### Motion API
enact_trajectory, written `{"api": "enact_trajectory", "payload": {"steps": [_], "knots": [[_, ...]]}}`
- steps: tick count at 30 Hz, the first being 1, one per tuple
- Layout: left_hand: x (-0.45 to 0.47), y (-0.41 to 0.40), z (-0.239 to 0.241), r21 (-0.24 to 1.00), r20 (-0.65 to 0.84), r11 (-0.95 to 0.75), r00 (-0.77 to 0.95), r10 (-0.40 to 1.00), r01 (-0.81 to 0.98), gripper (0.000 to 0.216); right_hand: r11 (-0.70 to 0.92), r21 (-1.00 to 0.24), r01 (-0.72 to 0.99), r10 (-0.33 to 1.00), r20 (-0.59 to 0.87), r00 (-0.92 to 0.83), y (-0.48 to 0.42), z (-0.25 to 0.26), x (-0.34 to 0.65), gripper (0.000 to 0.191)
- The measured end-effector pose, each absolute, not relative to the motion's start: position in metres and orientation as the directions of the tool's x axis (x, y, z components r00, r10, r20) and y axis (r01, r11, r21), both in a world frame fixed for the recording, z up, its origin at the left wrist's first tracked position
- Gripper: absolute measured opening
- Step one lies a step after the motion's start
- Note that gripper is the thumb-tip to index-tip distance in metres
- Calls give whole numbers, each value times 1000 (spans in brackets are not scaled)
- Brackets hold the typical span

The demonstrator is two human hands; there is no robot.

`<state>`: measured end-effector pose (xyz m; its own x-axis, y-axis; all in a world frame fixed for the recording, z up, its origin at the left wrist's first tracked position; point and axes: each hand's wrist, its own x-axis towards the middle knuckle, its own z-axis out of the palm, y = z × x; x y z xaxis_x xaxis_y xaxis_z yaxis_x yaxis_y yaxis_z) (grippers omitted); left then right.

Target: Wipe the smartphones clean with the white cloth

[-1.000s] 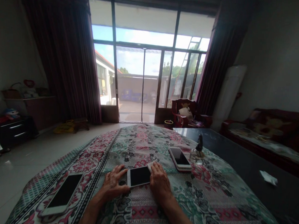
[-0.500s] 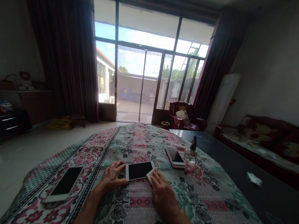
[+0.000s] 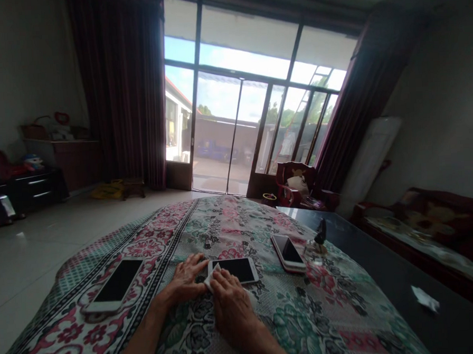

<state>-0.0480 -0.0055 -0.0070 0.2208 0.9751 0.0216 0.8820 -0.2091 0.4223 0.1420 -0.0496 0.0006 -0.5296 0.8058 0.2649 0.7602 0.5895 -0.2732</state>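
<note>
In the middle of the patterned cloth a white smartphone [image 3: 241, 271] lies flat with its dark screen up. My left hand [image 3: 186, 280] steadies it, thumb and forefinger bracketing its left end. With the fingers of my right hand [image 3: 232, 301] closed on a folded white tissue [image 3: 210, 279], I press the tissue against the screen's left part, covering some of the phone. Another white smartphone [image 3: 117, 286] rests face up to the left of my hands. A third phone [image 3: 288, 253] lies to the right, also with its screen upward.
The floral tablecloth [image 3: 159, 223] covers a rounded table. Beyond the third phone stands a small clear object with a black top [image 3: 321, 236]. A crumpled white tissue [image 3: 425, 299] lies on the dark surface [image 3: 388, 274] at right. Farther off are a wooden chair [image 3: 294, 184] and glass doors.
My right hand has slid the tissue leftward across the phone, from its right end to its left end. The left hand stays at the phone's left end. The whole view has shifted slightly.
</note>
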Motion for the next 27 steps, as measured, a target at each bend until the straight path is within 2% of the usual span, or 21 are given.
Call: {"api": "enact_trajectory", "payload": {"steps": [5,12,14,21,27], "knots": [[-47,-5,-4,428,6,-200,218,976,882,67,556,-272,785,827,268,-494,-42,3,160,43],[-45,-6,1,426,-4,-189,211,977,885,71,258,-194,946,948,238,-210,-15,5,218,46],[-45,-6,1,437,-2,-179,200,980,882,71,226,-189,956,957,228,-182,-11,5,216,46],[-42,-7,0,443,30,-152,155,987,883,69,388,-252,886,905,283,-317,-9,0,164,48],[-42,-5,-1,428,22,-146,151,988,892,78,485,-286,826,865,296,-405,-4,-7,124,44]]}}
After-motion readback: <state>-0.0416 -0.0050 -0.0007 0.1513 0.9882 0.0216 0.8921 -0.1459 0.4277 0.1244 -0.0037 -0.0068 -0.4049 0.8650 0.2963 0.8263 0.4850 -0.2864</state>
